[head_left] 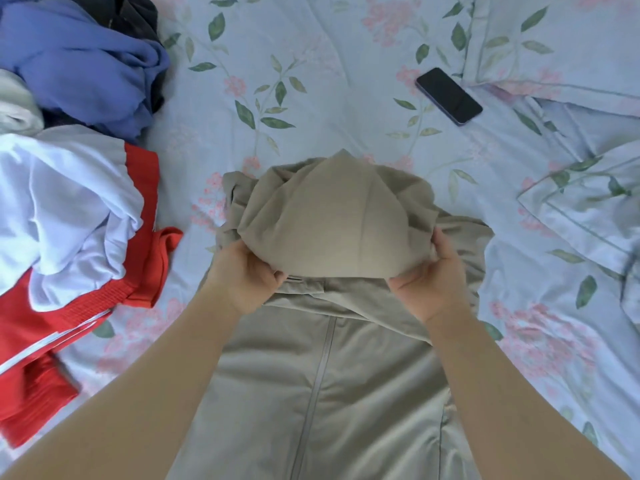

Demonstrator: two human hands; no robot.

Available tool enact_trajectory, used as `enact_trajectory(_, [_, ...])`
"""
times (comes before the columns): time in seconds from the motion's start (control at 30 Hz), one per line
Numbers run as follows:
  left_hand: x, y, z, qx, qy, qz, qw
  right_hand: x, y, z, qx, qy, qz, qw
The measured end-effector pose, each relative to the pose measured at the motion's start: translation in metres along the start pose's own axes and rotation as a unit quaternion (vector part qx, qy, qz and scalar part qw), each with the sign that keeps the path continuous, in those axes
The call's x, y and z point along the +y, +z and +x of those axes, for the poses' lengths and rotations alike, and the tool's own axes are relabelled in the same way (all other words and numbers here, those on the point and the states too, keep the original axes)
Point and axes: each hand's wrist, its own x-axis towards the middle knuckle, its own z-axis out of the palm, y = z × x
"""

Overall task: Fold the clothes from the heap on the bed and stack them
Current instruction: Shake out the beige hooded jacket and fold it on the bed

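At the far left the heap lies on the bed [311, 81]. A blue-violet garment [79, 64] is crumpled on top of something dark [135, 15], and a pale grey piece [17, 109] shows at the picture's edge. Below these a white garment [69, 202] is bunched over a red one [41, 341] with white stripes and a ribbed hem. No writing on any of them can be read.

Toward the middle, the left hand [246, 271] holds the near left edge of a beige hood [329, 223], its grip pinching the cloth with the fingers tucked under the rim. The hood belongs to a beige jacket [346, 393] spread flat on the bed in front of the person, well apart from the heap. Its zip [318, 375] runs down the centre and the hood is lifted and domed above the collar. The right hand [429, 282] has the hood's near right edge, its grip likewise pinched on the fabric, thumb lying along the side.

Farther right a dark phone [448, 95] rests screen-up on the floral sheet, beyond the hood. A pillow [571, 46] in matching print fills the upper right corner, and a second one [588, 216] lies below it.
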Motion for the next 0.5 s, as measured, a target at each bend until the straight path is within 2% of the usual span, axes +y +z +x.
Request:
enact_trajectory(0.03, [-0.006, -0.010, 0.003, 0.078, -0.019, 0.052, 0.995, 0.005, -0.008, -0.001, 0.080, 0.035, -0.050, 0.995])
enact_trajectory(0.1, [-0.015, -0.022, 0.007, 0.177, -0.037, 0.145, 0.973, 0.013, -0.026, 0.002, 0.237, 0.077, -0.189, 0.950])
enact_trajectory(0.13, [-0.019, -0.025, 0.010, 0.205, -0.020, 0.178, 0.962, 0.015, -0.032, 0.003, 0.285, 0.074, -0.263, 0.919])
enact_trajectory(0.2, [-0.023, -0.024, 0.017, 0.262, 0.063, 0.273, 0.924, 0.020, -0.040, 0.007, 0.344, -0.008, -0.344, 0.874])
enact_trajectory(0.27, [-0.024, -0.015, 0.022, 0.297, 0.140, 0.398, 0.856, 0.023, -0.036, 0.012, 0.350, -0.089, -0.380, 0.851])
enact_trajectory(0.3, [-0.024, -0.009, 0.024, 0.303, 0.155, 0.437, 0.832, 0.024, -0.031, 0.013, 0.342, -0.099, -0.396, 0.846])
enact_trajectory(0.43, [-0.027, 0.008, 0.032, 0.292, 0.125, 0.485, 0.814, 0.034, -0.022, 0.019, 0.304, -0.031, -0.440, 0.845])
enact_trajectory(0.5, [-0.024, 0.011, 0.035, 0.275, 0.126, 0.455, 0.838, 0.034, -0.022, 0.021, 0.297, -0.023, -0.410, 0.862])
